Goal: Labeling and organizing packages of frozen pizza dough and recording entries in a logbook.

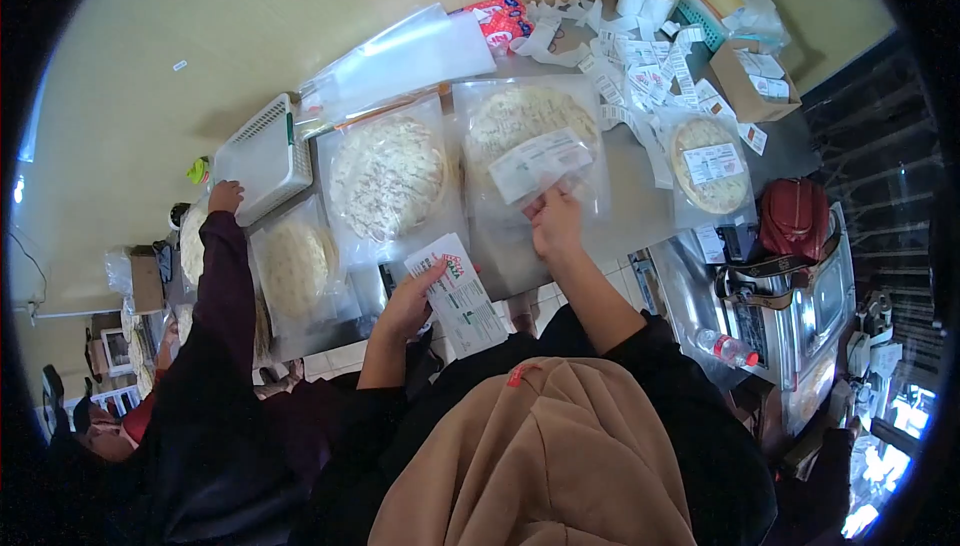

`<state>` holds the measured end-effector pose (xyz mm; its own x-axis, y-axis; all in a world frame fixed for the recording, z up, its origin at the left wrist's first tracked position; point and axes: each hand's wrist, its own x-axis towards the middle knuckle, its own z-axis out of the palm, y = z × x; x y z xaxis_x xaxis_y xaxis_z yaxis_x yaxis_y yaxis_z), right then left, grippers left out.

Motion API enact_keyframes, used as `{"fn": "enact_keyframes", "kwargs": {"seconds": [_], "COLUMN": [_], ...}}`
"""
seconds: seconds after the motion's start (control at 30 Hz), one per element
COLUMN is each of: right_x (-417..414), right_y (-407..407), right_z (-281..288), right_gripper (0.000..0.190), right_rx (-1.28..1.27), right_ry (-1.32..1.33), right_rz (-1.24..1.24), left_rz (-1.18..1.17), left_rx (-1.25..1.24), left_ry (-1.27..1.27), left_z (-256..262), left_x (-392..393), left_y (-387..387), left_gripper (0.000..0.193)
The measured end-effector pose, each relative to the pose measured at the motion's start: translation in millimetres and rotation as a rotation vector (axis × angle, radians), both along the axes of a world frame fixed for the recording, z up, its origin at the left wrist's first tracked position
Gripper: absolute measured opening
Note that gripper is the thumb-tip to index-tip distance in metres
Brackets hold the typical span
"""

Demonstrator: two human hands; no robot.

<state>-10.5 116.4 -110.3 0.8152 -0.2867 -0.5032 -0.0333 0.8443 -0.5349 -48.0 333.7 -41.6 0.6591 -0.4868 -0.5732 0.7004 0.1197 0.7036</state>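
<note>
My left hand (409,302) grips a stack of printed cards (469,310), its thumb across the top card. My right hand (557,222) pinches the lower edge of a single printed card (541,163). That card lies tilted across a round flatbread (517,111) in a clear plastic bag (596,201); whether it is inside the bag or on top, I cannot tell. Left of it is another bagged flatbread (390,175) dusted with white. A smaller bagged flatbread (296,265) rests further left. At the right, a bagged flatbread (709,190) bears a printed card (712,163).
Beside me, a co-worker's hand (226,196) touches a white plastic basket (259,163). Clear plastic bags (409,58) lie along the wall. Label strips (637,73) and a cardboard box (754,88) of cards occupy the metal table's (630,156) back right. A red bag (795,216) sits right.
</note>
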Motion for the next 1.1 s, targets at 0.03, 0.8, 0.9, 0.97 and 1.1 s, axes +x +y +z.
{"fn": "enact_keyframes", "kwargs": {"seconds": [0.03,0.8,0.9,0.97,1.1], "right_x": [5.6,-0.7,7.1,12.4,-14.6], "right_y": [6.8,-137.6,-165.8,-208.5,-295.8], "right_z": [3.6,23.1,45.9,56.3,72.0], "right_gripper": [0.025,0.017,0.013,0.009,0.009], "right_rx": [-0.001,-1.064,-0.598,-0.350,-0.414], "right_ry": [-0.005,0.086,-0.052,-0.120,0.039], "right_rz": [0.000,0.725,0.380,0.196,-0.081], "left_rz": [0.018,0.163,0.180,0.179,0.221], "left_rx": [-0.010,-0.057,-0.043,-0.056,-0.066], "left_ry": [0.010,-0.101,-0.130,-0.140,-0.127], "left_z": [2.9,36.8,40.9,43.2,49.8], "left_x": [-1.7,23.6,30.7,38.5,47.2], "left_y": [-0.8,-50.2,-70.2,-85.8,-102.6], "left_gripper": [0.042,0.043,0.046,0.046,0.043]}}
